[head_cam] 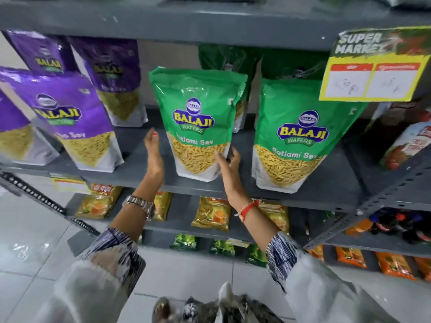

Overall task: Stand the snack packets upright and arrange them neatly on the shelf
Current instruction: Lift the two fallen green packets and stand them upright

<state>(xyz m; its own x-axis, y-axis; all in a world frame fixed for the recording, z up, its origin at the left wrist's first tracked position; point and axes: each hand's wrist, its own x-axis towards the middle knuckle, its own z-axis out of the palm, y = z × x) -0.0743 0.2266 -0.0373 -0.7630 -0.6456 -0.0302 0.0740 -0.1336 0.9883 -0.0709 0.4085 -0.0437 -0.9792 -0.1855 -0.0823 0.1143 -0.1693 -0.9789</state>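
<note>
A green Balaji Ratlami Sev packet [197, 120] stands upright on the grey shelf [140, 176], near the middle. My left hand [154, 155] is flat and open just left of it, a small gap between them. My right hand [227, 163] touches the packet's lower right edge with spread fingers. A second green packet [296, 138] stands upright to the right. Further green packets [224, 57] stand behind in shadow. Purple Balaji packets [70, 117] stand at the left, slightly tilted.
A yellow price card [373, 73] hangs from the shelf above at the right. A red-labelled pack [405, 143] leans at the far right. Lower shelves hold yellow packets [212, 215], small green packs [185, 242] and orange packs [394, 264]. A slotted metal upright [373, 201] slants at the right.
</note>
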